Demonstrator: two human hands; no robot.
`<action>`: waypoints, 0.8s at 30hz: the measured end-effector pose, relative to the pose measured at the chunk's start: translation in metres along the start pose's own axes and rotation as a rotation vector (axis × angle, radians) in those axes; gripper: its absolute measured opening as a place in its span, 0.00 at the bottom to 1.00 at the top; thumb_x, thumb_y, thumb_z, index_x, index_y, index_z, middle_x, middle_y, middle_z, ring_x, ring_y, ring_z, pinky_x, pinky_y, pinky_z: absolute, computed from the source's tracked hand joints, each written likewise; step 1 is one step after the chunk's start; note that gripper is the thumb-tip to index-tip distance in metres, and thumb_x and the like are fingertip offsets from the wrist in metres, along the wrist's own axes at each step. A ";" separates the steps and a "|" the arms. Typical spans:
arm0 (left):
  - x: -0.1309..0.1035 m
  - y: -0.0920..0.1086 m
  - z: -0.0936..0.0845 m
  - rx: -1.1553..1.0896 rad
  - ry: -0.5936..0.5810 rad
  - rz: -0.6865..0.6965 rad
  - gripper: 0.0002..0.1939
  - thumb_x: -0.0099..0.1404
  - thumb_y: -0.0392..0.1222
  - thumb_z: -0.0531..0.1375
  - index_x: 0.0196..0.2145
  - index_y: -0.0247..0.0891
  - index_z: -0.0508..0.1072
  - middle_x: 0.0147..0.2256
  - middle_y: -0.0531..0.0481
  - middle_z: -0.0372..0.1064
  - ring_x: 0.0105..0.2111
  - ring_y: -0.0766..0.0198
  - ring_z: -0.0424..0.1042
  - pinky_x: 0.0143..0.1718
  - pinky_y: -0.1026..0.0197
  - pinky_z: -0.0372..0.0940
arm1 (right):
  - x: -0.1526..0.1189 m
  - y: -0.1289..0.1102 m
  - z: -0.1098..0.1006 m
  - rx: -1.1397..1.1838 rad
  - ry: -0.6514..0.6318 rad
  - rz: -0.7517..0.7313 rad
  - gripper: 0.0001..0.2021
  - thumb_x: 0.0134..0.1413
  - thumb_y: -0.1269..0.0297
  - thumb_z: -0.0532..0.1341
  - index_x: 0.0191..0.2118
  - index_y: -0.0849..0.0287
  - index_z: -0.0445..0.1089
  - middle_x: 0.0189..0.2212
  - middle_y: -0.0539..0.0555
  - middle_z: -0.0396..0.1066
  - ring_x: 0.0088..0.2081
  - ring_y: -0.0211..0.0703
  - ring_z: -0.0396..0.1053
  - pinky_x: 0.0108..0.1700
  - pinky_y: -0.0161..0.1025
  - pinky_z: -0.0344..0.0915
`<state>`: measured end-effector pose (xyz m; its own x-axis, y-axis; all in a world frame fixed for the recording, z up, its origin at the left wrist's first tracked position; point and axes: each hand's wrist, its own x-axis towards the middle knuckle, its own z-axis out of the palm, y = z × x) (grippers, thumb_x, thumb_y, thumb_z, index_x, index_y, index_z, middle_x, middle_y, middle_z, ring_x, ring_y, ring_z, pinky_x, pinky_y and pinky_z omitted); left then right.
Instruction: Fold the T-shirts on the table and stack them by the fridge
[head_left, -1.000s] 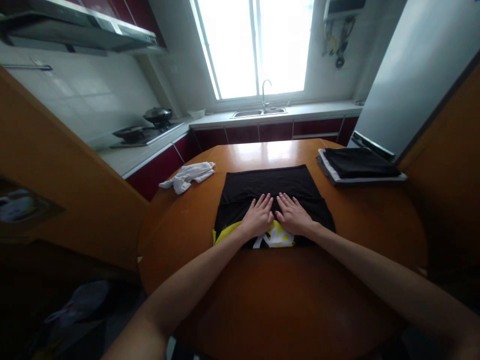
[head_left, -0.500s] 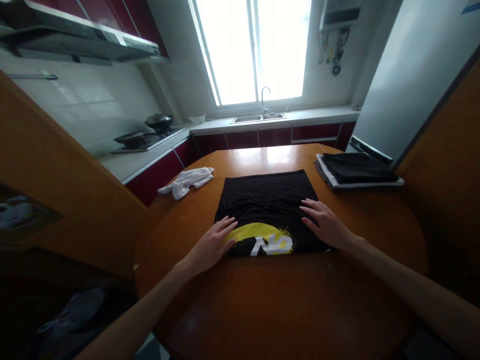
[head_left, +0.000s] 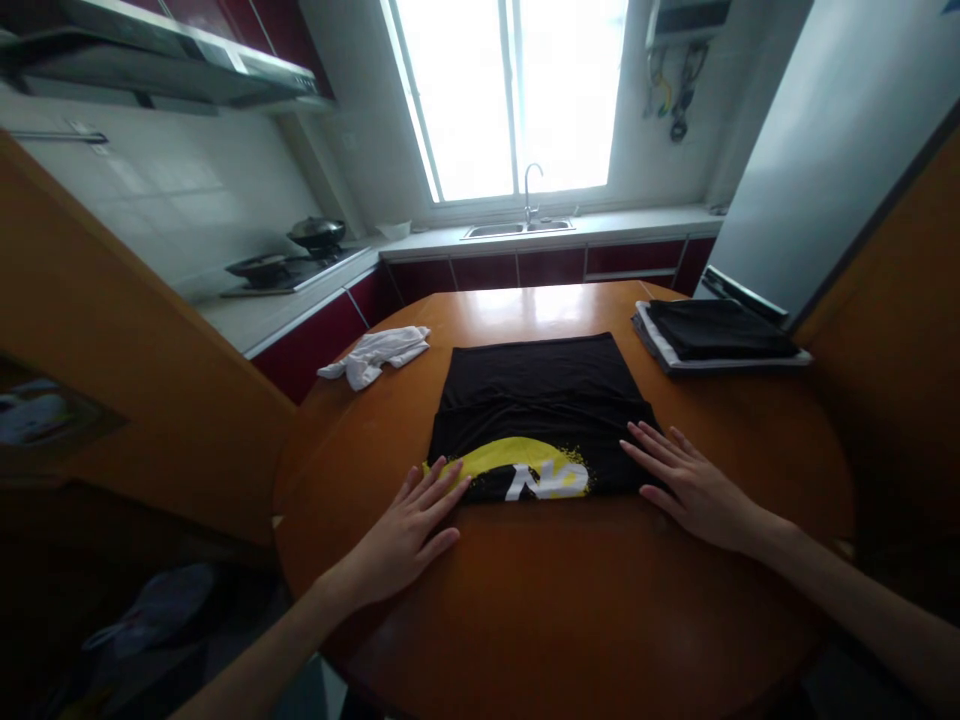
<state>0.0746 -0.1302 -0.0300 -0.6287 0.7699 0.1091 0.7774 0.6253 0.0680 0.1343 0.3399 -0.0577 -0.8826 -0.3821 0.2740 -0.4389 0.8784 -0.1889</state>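
Observation:
A black garment with a yellow and white print lies folded in a rough rectangle on the wooden table. Slight wrinkles cross its middle. My left hand rests at its near left corner, fingers spread, the fingertips on the yellow print. At the near right corner, my right hand has its fingers apart and the fingertips on the black cloth. Neither hand grips anything.
A crumpled white cloth lies at the table's left. On the right sits a stack of folded dark and white clothes. Beyond the table are a counter with a sink and a stove with pans.
Both hands have slid toward the near edge and outward to the garment's corners. The view has tilted slightly; the garment keeps its folded shape.

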 end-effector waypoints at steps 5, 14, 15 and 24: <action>0.020 0.022 -0.010 -0.042 0.086 0.060 0.27 0.77 0.46 0.51 0.70 0.47 0.56 0.70 0.47 0.52 0.71 0.54 0.46 0.71 0.42 0.44 | 0.017 -0.045 -0.002 0.036 0.049 -0.073 0.30 0.71 0.58 0.53 0.74 0.49 0.46 0.73 0.55 0.45 0.73 0.51 0.42 0.71 0.61 0.45; 0.063 0.005 0.013 -0.022 -0.036 0.033 0.34 0.76 0.59 0.48 0.73 0.43 0.48 0.72 0.44 0.44 0.72 0.53 0.42 0.70 0.43 0.43 | 0.037 -0.068 0.013 0.114 -0.091 -0.105 0.33 0.69 0.52 0.55 0.74 0.50 0.47 0.73 0.56 0.43 0.73 0.53 0.41 0.72 0.59 0.44; 0.061 0.002 0.015 -0.025 -0.047 0.034 0.34 0.76 0.59 0.48 0.73 0.44 0.47 0.72 0.45 0.42 0.72 0.53 0.41 0.71 0.44 0.42 | 0.033 -0.063 0.013 0.103 -0.099 -0.089 0.32 0.69 0.51 0.54 0.74 0.50 0.47 0.73 0.55 0.43 0.73 0.52 0.41 0.72 0.58 0.44; 0.037 -0.024 0.004 -0.083 -0.078 0.077 0.32 0.76 0.56 0.51 0.73 0.50 0.47 0.73 0.47 0.39 0.72 0.52 0.42 0.70 0.44 0.44 | 0.008 -0.008 0.005 0.079 -0.070 0.028 0.32 0.69 0.49 0.55 0.73 0.48 0.49 0.72 0.54 0.47 0.72 0.51 0.44 0.71 0.58 0.48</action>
<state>0.0328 -0.1166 -0.0320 -0.5642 0.8246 0.0403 0.8199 0.5540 0.1443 0.1297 0.3288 -0.0590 -0.9031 -0.3791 0.2017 -0.4233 0.8649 -0.2698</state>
